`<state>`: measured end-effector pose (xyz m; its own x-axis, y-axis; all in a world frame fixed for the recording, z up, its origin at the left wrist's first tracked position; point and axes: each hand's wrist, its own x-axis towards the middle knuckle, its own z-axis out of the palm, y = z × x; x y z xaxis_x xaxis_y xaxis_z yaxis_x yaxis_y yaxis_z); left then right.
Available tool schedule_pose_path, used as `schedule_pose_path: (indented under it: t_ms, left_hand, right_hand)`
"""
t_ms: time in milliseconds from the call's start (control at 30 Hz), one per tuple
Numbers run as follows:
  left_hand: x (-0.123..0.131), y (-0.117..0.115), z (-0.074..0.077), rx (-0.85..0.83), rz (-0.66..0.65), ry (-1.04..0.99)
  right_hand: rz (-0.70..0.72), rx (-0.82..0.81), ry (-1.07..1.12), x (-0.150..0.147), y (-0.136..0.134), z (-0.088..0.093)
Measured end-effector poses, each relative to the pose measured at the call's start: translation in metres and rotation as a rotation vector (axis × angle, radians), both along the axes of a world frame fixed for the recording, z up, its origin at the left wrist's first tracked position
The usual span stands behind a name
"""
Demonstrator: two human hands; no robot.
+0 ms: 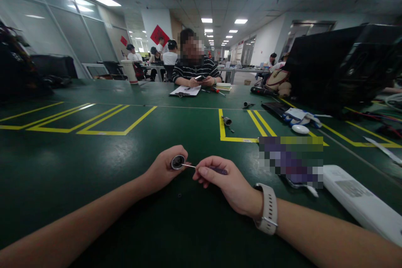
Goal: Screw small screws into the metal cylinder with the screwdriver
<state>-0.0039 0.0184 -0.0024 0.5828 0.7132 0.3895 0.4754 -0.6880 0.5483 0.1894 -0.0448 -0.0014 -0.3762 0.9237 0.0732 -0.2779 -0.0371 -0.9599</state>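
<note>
My left hand [166,166] is wrapped round a small cylindrical metal part [178,162], whose round, dark open end faces me. Between the fingers of my right hand [216,172] is a thin screwdriver [221,171] with a dark purple handle. Its slim shaft points left and its tip meets the rim or inside of the cylinder; which of the two I cannot tell. A tiny dark piece [179,195] lies on the green tabletop below my hands. Most of the cylinder's body is hidden by my left fingers.
Yellow tape outlines mark the green table [103,167]. Ahead to the right lie a similar metal part [227,121] and another [247,104]. A white oval object [300,129], cloth gloves [301,116] and a long white case [354,197] lie right. Across sits a person holding a phone [200,78].
</note>
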Motion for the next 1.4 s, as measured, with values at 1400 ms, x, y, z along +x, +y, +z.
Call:
schedule_pose_path:
  t_ms: [1400]
  left_hand:
    - [0.002, -0.002, 0.002, 0.137, 0.0, 0.24]
  right_hand:
    - [-0.182, 0.282, -0.414, 0.0, -0.011, 0.011]
